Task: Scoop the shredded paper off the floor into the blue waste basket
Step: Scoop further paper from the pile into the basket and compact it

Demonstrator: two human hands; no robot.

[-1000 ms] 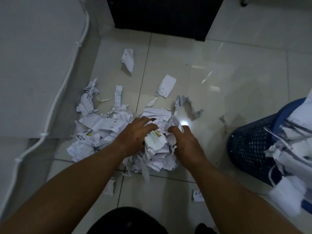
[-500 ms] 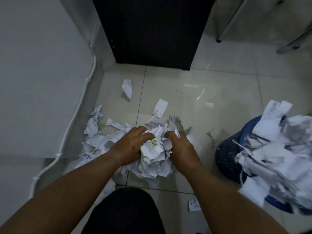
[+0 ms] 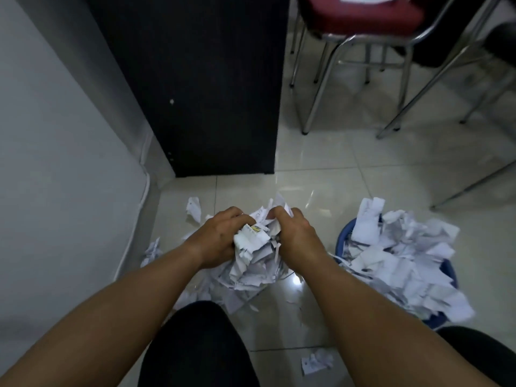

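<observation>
Between both hands, a bundle of shredded paper (image 3: 257, 255) is compressed from two sides, with loose strips hanging from its underside; whether it is clear of the floor cannot be told. Left hand (image 3: 220, 238) presses against the left face of the bundle, fingers curled over its top edge. Right hand (image 3: 296, 236) presses against the right face, fingers likewise curled into the paper. Both hands are clenched on the bundle.

Loose scraps (image 3: 195, 209) lie on the tiled floor (image 3: 321, 188) beyond, left of and beneath the bundle, and one separate scrap (image 3: 317, 363) lies nearer the person. The blue waste basket (image 3: 342, 236) stands just to the right of the right forearm, heaped with paper (image 3: 405, 258) that overhangs its rim.

A white wall (image 3: 55, 163) runs along the left side. A dark cabinet (image 3: 201, 88) stands on the floor beyond the bundle. A chair with a red seat (image 3: 363, 12) and metal legs stands at the upper right.
</observation>
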